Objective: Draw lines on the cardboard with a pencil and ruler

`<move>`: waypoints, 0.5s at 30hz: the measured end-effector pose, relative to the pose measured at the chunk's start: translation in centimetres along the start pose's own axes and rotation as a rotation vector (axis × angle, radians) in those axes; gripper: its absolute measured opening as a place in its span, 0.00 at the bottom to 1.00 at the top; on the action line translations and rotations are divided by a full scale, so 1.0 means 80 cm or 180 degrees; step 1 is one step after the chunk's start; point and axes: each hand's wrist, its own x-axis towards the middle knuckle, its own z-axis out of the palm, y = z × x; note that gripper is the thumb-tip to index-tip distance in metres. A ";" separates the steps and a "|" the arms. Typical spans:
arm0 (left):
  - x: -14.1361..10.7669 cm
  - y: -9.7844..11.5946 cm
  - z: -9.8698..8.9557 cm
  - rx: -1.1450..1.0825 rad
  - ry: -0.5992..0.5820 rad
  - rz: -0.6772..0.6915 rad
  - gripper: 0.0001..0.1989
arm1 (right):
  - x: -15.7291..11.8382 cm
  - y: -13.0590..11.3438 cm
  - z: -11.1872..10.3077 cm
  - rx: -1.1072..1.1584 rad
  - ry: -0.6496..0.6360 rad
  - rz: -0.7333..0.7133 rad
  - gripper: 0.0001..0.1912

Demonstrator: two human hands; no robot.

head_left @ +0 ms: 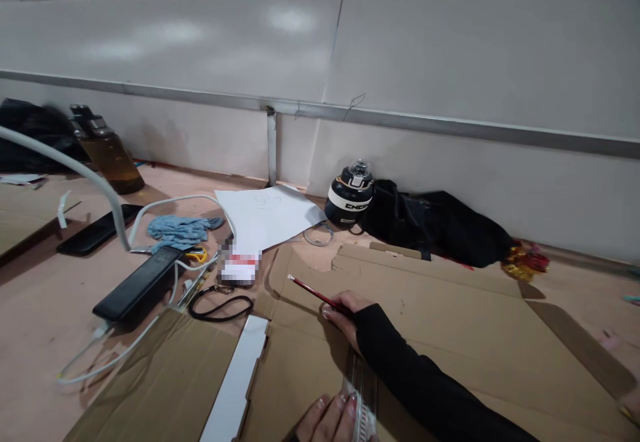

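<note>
My right hand [346,314] holds the pencil [313,290]; my left hand [330,421] lies on the clear ruler [363,419], gripping or not I cannot tell. Even pressure should keep it steady.

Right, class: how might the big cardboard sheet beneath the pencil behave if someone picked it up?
The cardboard sheet would probably bend along its creases, since fold lines run across it. It is likely light for its size, as its edges look thin. It seems unlikely to roll, being broad and mostly flat.
</note>
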 end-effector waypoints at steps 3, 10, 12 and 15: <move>0.007 0.008 0.006 -0.0070 0.0320 -0.0428 0.16 | -0.001 -0.002 0.001 -0.0021 -0.0007 -0.0023 0.09; 0.009 0.020 0.009 -0.0199 0.0475 -0.1045 0.18 | -0.030 -0.005 0.004 0.0012 -0.0216 -0.0079 0.11; 0.005 0.019 0.008 -0.0206 0.0494 -0.1148 0.18 | -0.034 -0.006 0.006 0.0092 -0.0257 -0.0108 0.11; -0.001 0.020 0.007 -0.0256 0.0378 -0.1059 0.16 | -0.030 -0.006 0.008 -0.0038 -0.0164 -0.0050 0.11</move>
